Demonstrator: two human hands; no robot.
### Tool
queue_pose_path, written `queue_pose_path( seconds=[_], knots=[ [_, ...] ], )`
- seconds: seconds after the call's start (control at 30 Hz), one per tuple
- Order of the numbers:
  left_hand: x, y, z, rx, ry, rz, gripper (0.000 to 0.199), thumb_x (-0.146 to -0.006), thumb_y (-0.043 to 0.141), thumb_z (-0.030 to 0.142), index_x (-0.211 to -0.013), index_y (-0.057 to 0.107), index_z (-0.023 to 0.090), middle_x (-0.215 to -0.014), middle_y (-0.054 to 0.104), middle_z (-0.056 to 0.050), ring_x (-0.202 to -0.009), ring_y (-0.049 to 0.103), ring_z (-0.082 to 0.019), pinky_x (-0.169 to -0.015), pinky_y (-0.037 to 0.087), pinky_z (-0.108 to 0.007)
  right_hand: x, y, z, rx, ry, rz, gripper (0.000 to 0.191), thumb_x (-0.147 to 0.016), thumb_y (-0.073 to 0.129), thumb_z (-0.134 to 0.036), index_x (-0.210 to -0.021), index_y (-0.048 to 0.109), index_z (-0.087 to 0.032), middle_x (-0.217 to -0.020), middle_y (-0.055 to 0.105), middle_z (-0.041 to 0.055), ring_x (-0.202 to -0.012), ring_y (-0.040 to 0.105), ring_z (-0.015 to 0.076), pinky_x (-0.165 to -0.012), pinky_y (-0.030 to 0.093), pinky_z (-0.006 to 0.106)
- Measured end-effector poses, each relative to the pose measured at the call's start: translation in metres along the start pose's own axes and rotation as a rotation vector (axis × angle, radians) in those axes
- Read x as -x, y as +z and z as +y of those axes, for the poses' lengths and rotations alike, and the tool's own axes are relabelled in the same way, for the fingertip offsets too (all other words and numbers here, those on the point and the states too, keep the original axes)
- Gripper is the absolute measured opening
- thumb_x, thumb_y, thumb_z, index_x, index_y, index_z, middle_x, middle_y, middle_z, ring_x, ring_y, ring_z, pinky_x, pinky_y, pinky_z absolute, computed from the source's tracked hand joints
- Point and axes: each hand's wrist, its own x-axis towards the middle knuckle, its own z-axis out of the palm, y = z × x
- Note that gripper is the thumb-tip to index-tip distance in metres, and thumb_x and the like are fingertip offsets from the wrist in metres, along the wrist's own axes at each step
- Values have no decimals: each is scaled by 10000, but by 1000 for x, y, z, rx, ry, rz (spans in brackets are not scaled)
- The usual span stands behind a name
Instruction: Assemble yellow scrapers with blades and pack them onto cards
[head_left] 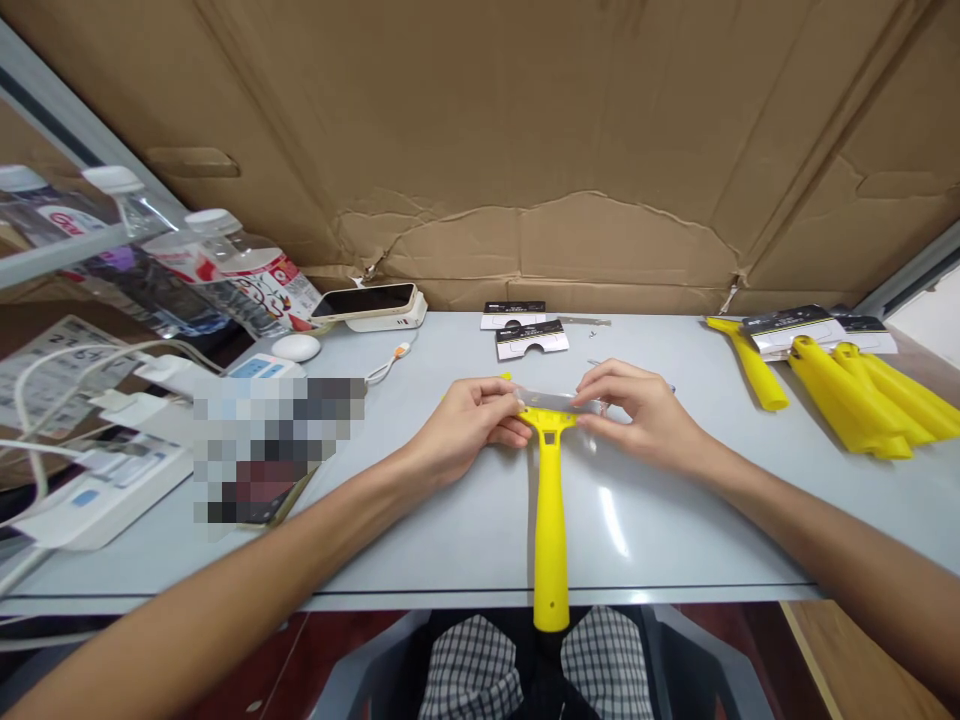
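A yellow scraper [551,525] with a T-shaped head lies before me, its long handle reaching over the table's front edge. Along its head sits a shiny, clear or metallic strip [547,399]; its exact kind is hard to make out. My left hand [478,418] pinches the left end of the head between thumb and fingers. On the other side my right hand [634,410] is closed at the right end, thumb below and fingertips above the strip. A small yellow piece shows behind my left fingers, and thin items behind my right hand are mostly hidden.
Cardboard header cards [532,340] and a thin metal blade [585,321] lie at the back. More yellow scrapers [855,400] rest at right. At left are a phone [365,301], a white mouse [296,347], a power strip [112,500] with cables, and bottles [262,280].
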Motion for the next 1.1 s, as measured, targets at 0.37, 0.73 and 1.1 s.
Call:
queue_pose_path(
  seconds=[0.37, 0.73, 1.1],
  knots=[
    [5, 1, 6, -81, 77, -41, 271, -984, 783, 226, -1218, 762, 89, -841, 829, -100, -742, 802, -189, -823, 692, -344, -10, -16, -3, -237, 460, -36, 300, -839, 861, -491, -896, 827, -199, -733, 704, 13, -653, 570, 155, -657, 473, 355],
    [4, -4, 4, -143, 164, -148, 345, -983, 825, 317, -1255, 786, 109, -1005, 860, -137, -869, 826, -211, -875, 686, -353, -11, -18, -3, -282, 440, 50, 325, -780, 918, -514, -922, 882, -224, -838, 763, 35, -729, 598, 176, -730, 492, 367],
    [5, -3, 5, -140, 159, -163, 308, -977, 819, 272, -1230, 770, 103, -1009, 860, -130, -847, 830, -204, -863, 680, -349, -9, -17, 2, -349, 490, 32, 345, -865, 856, -547, -931, 865, -208, -624, 548, -30, -662, 466, 153, -666, 350, 337]
  ],
)
